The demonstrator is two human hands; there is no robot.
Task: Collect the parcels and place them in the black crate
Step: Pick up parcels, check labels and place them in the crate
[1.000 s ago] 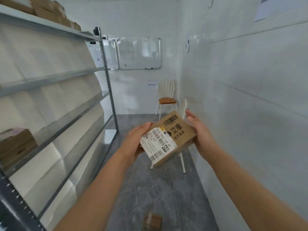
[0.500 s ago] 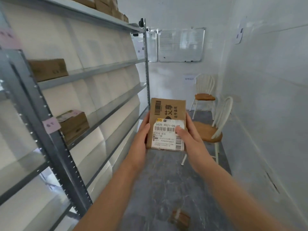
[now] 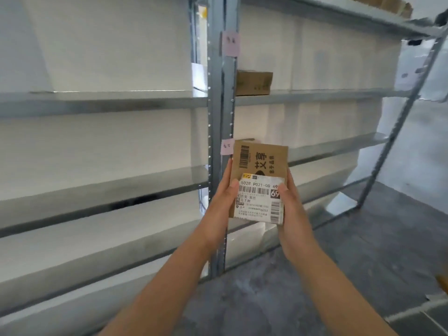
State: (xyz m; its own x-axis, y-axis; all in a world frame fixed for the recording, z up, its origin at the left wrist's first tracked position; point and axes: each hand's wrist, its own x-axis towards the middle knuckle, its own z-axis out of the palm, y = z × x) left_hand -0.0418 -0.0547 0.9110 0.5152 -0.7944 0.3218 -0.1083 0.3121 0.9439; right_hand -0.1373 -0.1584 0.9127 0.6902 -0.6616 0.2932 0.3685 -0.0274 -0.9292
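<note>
Since half a second ago the view has swung left to face the metal shelving [image 3: 221, 105] square on, and the chairs have dropped out of sight. The brown cardboard parcel [image 3: 260, 163] remains upright between both hands, now in front of the rack's grey upright post.

The left hand [image 3: 224, 202] clasps the parcel's left edge, thumb laid on the white shipping label [image 3: 257, 202] and fingers along the side. The right hand [image 3: 291, 207] clasps the right edge likewise, thumb pressed on the label beside the "69".

Two pink notes [image 3: 230, 43] are stuck to the post, one high and one just left of the parcel's top corner. Another cardboard box [image 3: 253, 83] sits on a shelf above, right of the post. A brown sliver just behind the parcel's top edge may be a further box, though it is mostly hidden. More boxes [image 3: 388, 3] line the top shelf at the right, and grey floor [image 3: 363, 263] lies below.
</note>
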